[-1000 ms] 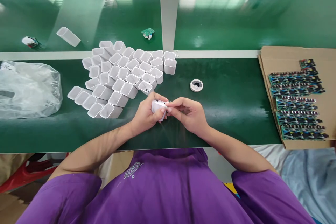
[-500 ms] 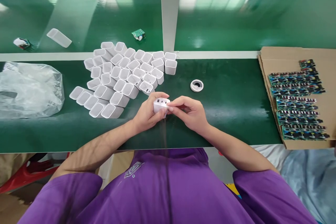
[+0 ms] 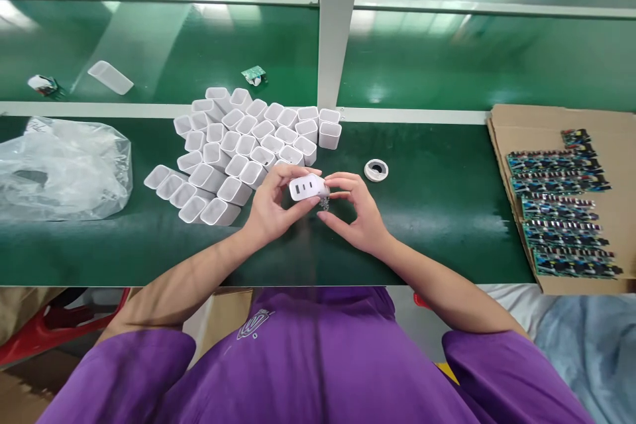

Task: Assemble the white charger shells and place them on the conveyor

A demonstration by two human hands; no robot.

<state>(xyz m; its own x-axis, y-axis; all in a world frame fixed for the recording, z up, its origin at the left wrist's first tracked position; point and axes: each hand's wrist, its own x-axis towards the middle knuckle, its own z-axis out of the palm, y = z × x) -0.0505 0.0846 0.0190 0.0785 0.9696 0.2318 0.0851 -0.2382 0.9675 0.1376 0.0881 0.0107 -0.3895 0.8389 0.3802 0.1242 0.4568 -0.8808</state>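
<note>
My left hand (image 3: 271, 205) grips a white charger housing (image 3: 304, 187), thumb below and fingers behind. Its face with three dark port slots tilts up toward me. At the housing's right end, the fingertips of my right hand (image 3: 355, 209) touch or nearly touch it, curled with the thumb lower. Between that thumb and the fingers shows a small shiny greyish piece (image 3: 324, 203), too small to name. Just beyond my left hand stand many white open-topped housings (image 3: 233, 190), packed close together. A white ring-shaped roll (image 3: 376, 170) with a dark centre lies beyond my right hand.
A clear plastic bag (image 3: 94, 172) lies at the left. At the right, rows of circuit boards (image 3: 564, 228) rest on cardboard (image 3: 616, 212). Behind the bench strip are a loose housing (image 3: 110, 77), a small green board (image 3: 254, 75) and a white part with components (image 3: 44, 85). A grey post (image 3: 335, 33) rises centrally.
My left hand has turned the charger housing so its port face shows more fully. My right fingers have spread from a tight pinch at its edge. The camera view has shifted slightly.
</note>
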